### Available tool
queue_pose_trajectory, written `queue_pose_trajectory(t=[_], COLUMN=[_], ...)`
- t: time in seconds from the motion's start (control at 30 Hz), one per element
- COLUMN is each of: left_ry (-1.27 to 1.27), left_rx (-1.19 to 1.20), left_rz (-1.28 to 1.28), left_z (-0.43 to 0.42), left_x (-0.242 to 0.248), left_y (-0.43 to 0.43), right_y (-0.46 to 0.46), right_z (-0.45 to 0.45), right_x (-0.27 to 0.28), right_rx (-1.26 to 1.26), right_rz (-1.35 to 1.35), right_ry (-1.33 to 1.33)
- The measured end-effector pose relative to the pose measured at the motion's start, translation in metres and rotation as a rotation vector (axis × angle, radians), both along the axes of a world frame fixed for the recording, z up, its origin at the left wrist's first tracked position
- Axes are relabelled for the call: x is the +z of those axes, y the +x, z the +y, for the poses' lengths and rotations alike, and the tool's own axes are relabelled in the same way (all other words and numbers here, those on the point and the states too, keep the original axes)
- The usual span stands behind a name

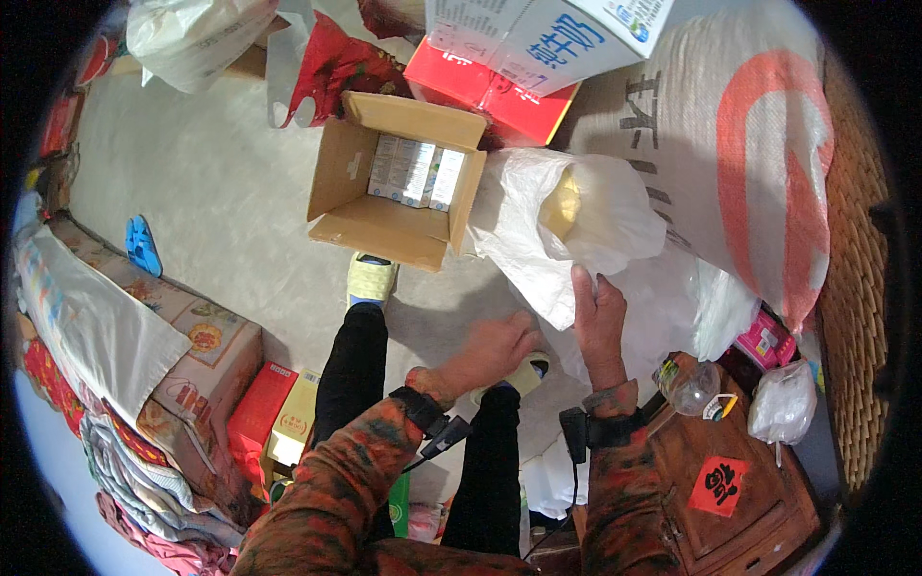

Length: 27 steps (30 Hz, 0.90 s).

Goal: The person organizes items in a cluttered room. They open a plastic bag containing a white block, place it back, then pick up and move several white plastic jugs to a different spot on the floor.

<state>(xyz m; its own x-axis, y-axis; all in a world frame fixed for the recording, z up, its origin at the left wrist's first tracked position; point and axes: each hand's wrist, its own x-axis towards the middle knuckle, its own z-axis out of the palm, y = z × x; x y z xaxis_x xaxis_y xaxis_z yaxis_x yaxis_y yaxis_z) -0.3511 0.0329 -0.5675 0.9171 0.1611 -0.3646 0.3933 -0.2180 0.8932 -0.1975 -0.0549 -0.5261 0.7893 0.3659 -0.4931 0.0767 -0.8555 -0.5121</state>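
Observation:
My right hand is at the lower edge of a white plastic sack, index finger extended and the other fingers curled; whether it pinches the sack's edge is unclear. Inside the sack's mouth something yellow shows. To the left, my left hand hovers over the floor above my right shoe, its fingers curled; I cannot see anything in it. An open cardboard box stands beyond my left shoe, with several small white cartons inside.
Behind the box lie a red bag and a red carton under a white carton. A large woven sack leans at the right. A wooden cabinet with a plastic bottle stands lower right, a cloth-covered seat at left.

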Motion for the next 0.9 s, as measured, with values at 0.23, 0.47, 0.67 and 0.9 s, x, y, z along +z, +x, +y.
queue_pose_trajectory(t=[0.23,0.47,0.67,0.9], left_ry=[0.019,0.037,0.021,0.008], left_rx=[0.159,0.165,0.141,0.109], left_rz=[-0.043,-0.1,-0.072,-0.071], left_z=[0.0,-0.007,-0.01,-0.015], left_x=[-0.002,-0.005,-0.004,-0.003], left_y=[0.003,0.005,0.005,0.005], right_y=[0.012,0.024,0.012,0.011], right_z=[-0.008,-0.027,-0.042,-0.053], right_x=[-0.003,0.013,0.005,-0.002], right_rx=[-0.145,-0.285,-0.412,-0.445], right_rz=[-0.219,0.225,0.353,0.484], right_ry=[0.074,0.089,0.402,0.464])
